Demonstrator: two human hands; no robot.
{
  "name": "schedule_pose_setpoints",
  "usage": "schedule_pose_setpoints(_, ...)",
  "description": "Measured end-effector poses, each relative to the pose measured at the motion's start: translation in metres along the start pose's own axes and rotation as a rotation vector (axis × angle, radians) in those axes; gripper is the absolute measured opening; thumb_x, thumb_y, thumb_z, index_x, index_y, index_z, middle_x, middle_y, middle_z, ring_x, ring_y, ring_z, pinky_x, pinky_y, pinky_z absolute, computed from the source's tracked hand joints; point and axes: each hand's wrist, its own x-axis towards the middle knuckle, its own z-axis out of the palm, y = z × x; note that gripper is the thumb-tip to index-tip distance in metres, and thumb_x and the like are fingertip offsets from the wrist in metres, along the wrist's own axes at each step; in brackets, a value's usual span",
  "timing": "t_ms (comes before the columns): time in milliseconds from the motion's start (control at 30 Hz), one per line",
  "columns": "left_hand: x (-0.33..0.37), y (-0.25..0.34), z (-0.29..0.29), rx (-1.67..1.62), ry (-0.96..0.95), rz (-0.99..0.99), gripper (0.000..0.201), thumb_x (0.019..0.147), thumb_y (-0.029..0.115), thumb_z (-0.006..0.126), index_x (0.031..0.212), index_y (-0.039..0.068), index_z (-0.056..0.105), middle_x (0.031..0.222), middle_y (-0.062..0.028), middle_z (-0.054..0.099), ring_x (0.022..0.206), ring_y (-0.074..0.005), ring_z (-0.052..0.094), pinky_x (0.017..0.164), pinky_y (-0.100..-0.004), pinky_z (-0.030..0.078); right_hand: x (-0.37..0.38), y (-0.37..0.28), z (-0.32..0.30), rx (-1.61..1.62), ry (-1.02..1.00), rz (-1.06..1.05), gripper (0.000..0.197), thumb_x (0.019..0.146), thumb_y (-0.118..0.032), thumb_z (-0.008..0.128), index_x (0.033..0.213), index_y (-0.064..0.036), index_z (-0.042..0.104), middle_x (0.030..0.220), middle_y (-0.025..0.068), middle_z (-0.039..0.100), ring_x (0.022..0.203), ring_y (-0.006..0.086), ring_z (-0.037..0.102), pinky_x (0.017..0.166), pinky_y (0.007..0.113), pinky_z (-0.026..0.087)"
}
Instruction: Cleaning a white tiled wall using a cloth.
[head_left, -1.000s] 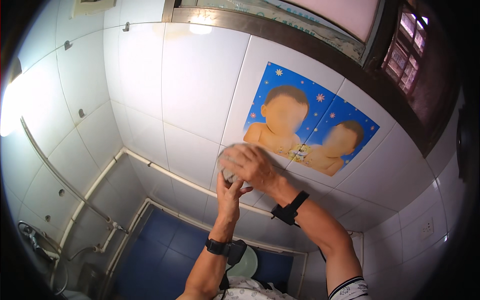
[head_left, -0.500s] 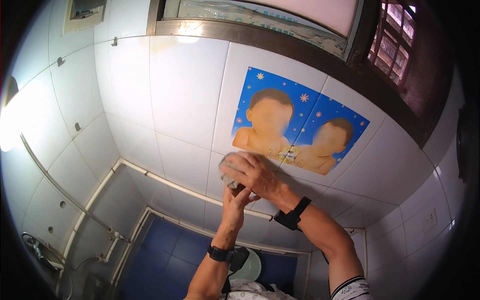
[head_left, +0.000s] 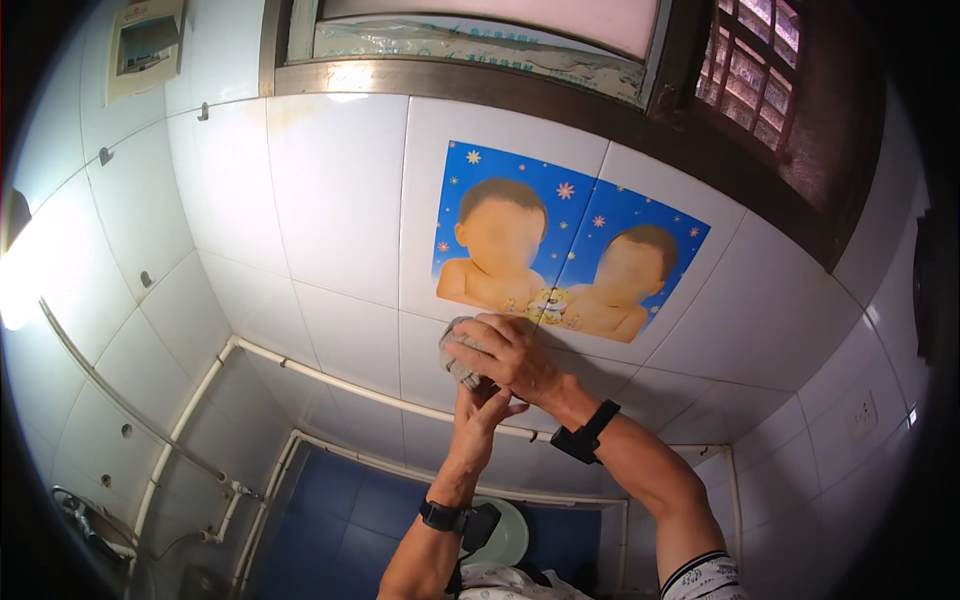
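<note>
Grey cloth (head_left: 457,352) just below poster (head_left: 570,240): likely soft, light, limp (maybe damp); best held bunched. Right hand (head_left: 517,360) grips it, fingers curled; left hand (head_left: 478,425) farther below poster, finger pinch unclear.

1 head-worn fisheye camera looks down at the tiled wall (head_left: 335,210) from near, spanning the window frame (head_left: 470,84) above the blue poster (head_left: 570,240) to the floor (head_left: 318,500) below it.
</note>
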Motion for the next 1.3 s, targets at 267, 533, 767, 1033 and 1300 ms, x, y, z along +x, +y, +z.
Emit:
schedule_pose_setpoints(267, -0.003, 0.019, 0.025, 0.115, -0.026, 0.148, 0.097, 0.102, 0.010, 0.064, 0.172, 0.020, -0.002, 0.160, -0.0219, 0.040, 0.140, -0.0309, 0.050, 0.101, -0.0450, 0.058, 0.063, 0.033, -0.086, -0.093, 0.348, 0.215, 0.064, 0.078, 0.003, 0.078, 0.139, -0.0120, 0.066, 0.134, 0.0118, 0.063, 0.121, 0.0341, 0.060, 0.102, 0.046, 0.053)
schedule_pose_setpoints(533, -0.006, -0.005, 0.033, 0.122, -0.066, 0.096, 0.088, 0.099, 0.011, 0.063, 0.170, 0.017, 0.012, 0.162, -0.0182, 0.041, 0.142, -0.0302, 0.050, 0.104, -0.0442, 0.056, -0.018, 0.009, -0.039, 0.024, 0.083, 0.145, 0.054, 0.080, -0.004, 0.077, 0.133, -0.0117, 0.071, 0.133, 0.0119, 0.064, 0.123, 0.0335, 0.061, 0.105, 0.046, 0.053)
schedule_pose_setpoints(767, -0.005, 0.005, 0.065, 0.114, -0.084, 0.187, 0.095, 0.099, 0.012, 0.065, 0.172, 0.018, 0.004, 0.161, -0.0217, 0.040, 0.143, -0.0325, 0.049, 0.107, -0.0494, 0.055, 0.019, 0.032, -0.089, -0.050, 0.346, 0.236, 0.059, 0.083, -0.003, 0.076, 0.140, -0.0155, 0.064, 0.135, 0.0079, 0.061, 0.119, 0.0319, 0.061, 0.100, 0.048, 0.054)
schedule_pose_setpoints(1033, -0.007, -0.029, 0.065, 0.146, -0.121, 0.111, 0.089, 0.099, 0.012, 0.064, 0.169, 0.016, 0.010, 0.165, -0.0206, 0.035, 0.151, -0.0341, 0.041, 0.111, -0.0530, 0.051, -0.048, 0.017, -0.067, -0.010, 0.137, 0.170, 0.045, 0.089, -0.010, 0.071, 0.133, -0.0137, 0.070, 0.136, 0.0096, 0.064, 0.125, 0.0302, 0.061, 0.106, 0.047, 0.053)
schedule_pose_setpoints(1300, 0.002, -0.029, 0.078, 0.115, -0.101, 0.201, 0.101, 0.096, 0.014, 0.068, 0.171, 0.017, 0.000, 0.166, -0.0228, 0.032, 0.152, -0.0371, 0.038, 0.111, -0.0524, 0.049, -0.031, 0.018, -0.084, -0.013, 0.261, 0.298, 0.057, 0.079, 0.000, 0.077, 0.135, -0.0123, 0.069, 0.134, 0.0096, 0.064, 0.118, 0.0317, 0.062, 0.100, 0.045, 0.054)
